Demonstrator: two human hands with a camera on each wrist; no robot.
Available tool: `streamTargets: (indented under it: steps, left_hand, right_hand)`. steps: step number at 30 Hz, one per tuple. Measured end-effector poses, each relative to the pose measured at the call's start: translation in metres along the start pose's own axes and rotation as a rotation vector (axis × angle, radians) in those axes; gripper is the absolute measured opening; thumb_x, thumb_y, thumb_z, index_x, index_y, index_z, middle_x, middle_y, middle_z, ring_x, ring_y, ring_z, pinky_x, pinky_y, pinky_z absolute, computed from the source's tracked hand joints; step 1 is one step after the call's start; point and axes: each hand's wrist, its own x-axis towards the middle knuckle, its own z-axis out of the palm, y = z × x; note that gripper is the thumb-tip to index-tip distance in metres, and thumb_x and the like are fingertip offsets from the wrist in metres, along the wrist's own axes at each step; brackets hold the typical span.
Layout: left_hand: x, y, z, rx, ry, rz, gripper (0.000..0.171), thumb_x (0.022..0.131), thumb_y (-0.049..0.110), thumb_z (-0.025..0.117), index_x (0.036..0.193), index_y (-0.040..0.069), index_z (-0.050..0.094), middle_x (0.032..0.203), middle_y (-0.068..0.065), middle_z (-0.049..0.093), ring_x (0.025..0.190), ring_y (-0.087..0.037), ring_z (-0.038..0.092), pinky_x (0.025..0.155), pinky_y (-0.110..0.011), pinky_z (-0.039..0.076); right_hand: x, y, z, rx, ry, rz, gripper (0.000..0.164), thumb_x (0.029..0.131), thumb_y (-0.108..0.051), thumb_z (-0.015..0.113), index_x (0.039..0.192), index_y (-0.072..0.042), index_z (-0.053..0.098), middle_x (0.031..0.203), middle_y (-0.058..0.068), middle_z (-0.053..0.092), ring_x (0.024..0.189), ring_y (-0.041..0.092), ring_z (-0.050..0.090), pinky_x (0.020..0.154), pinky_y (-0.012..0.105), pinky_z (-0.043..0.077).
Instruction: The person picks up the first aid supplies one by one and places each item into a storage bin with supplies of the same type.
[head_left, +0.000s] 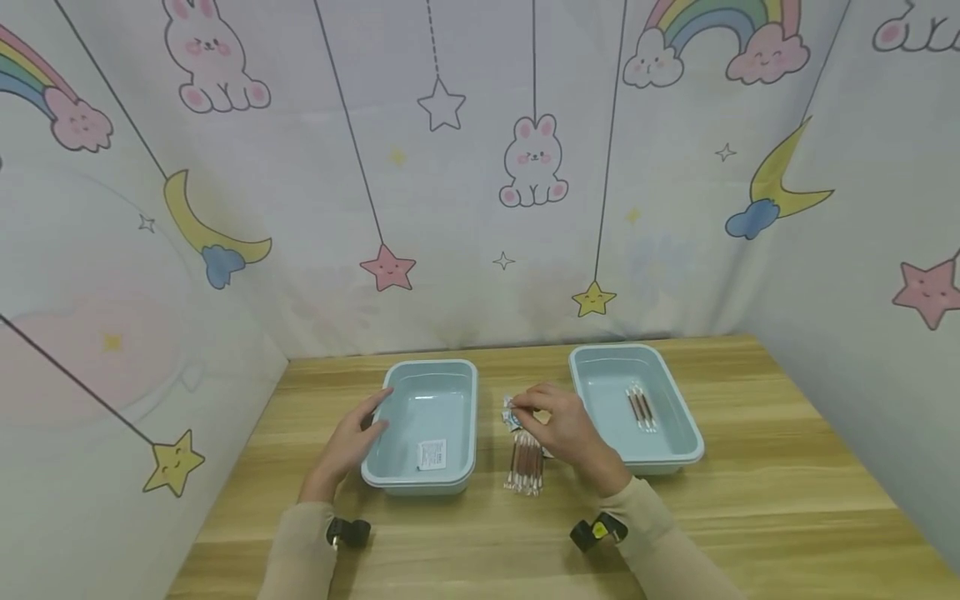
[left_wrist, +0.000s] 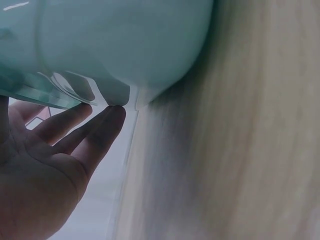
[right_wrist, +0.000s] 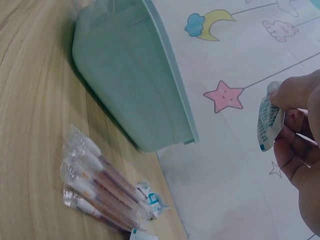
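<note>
My left hand (head_left: 347,447) rests at the left rim of the left light-blue plastic basin (head_left: 375,479). In the left wrist view, its fairly straight fingers (left_wrist: 102,135) touch the basin's outer side under the rim. A small white printed packet (head_left: 432,455) lies inside this basin. Between the two basins, my right hand (head_left: 558,425) pinches a small white packet with teal print (right_wrist: 268,122) between thumb and fingertips, held above the table. Below that hand lies a row of individually wrapped cotton swabs (head_left: 527,465) with brown shafts and white tips. More small packets (right_wrist: 153,201) lie beside the swabs.
A second light-blue basin (head_left: 686,454) stands on the right, with several wrapped swabs (head_left: 642,407) in it. Both basins stand on a wood-grain table (head_left: 495,550). Behind and at the sides hangs a white curtain (head_left: 465,208) with cartoon prints.
</note>
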Motion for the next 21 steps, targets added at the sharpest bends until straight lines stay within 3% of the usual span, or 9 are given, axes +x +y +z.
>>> streamTargets:
  steps: [21]
  left_hand:
    - [-0.0010, -0.0028, -0.0009, -0.001, -0.003, 0.002, 0.053, 0.098, 0.014, 0.049, 0.150, 0.022, 0.039, 0.158, -0.014, 0.030, 0.146, -0.039, 0.026, 0.118, -0.055, 0.022]
  right_hand:
    - [0.0060, -0.0063, -0.0074, 0.010, -0.002, -0.036, 0.011, 0.080, -0.004, 0.075, 0.091, -0.008, 0.075, 0.086, 0.002, 0.072, 0.078, 0.012, 0.067, 0.069, 0.022, 0.057]
